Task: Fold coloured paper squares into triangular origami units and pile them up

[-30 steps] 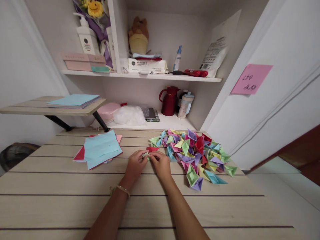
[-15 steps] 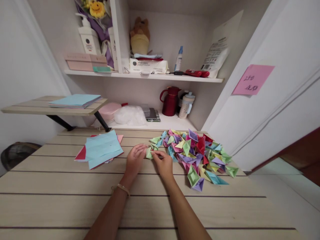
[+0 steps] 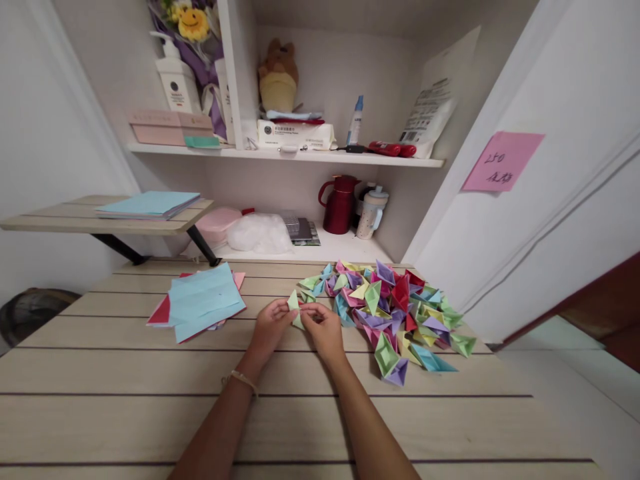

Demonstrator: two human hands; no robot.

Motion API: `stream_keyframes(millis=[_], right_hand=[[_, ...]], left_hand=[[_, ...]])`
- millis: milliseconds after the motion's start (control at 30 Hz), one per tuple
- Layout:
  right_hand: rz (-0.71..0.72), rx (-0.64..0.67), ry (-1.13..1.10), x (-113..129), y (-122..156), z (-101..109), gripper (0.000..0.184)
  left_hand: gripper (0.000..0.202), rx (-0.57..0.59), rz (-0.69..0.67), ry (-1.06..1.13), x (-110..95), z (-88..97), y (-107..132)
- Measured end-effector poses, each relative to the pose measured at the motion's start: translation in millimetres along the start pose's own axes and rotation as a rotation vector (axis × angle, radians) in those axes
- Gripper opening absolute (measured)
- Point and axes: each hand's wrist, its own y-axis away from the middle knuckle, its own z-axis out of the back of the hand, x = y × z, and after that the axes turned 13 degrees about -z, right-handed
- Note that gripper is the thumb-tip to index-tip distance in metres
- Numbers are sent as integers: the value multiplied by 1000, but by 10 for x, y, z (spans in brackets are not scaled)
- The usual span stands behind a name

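Between my two hands is a small light green piece of folded paper, its pointed tip standing up above my fingers. My left hand pinches it from the left, thumb in front. From the right, my right hand grips its other side with thumb and fingers closed. The lower part of the paper is partly hidden by my fingers. Just to the right lies a heap of folded paper boats in green, purple, pink, red, yellow and blue.
A loose stack of coloured paper sheets, light blue on top, lies left of my hands. More sheets rest on a small raised shelf. Behind the table, a cabinet holds a dark red jug, a light cup and a white plastic bag.
My left hand has gone from loosely spread fingers to a pinch on the green paper. The paper now stands more upright, its tip raised between both hands.
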Motion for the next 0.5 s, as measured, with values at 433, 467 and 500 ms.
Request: stream_keyframes(millis=[433, 467, 500], right_hand=[[4, 104, 144, -96, 8, -58, 29], [-1, 99, 141, -106, 4, -56, 29], [-2, 82, 142, -113, 0, -54, 29]], left_hand=[[31, -91, -23, 72, -1, 40, -12], [31, -123, -39, 54, 4, 37, -15], [32, -151, -55, 29, 10, 33, -19]])
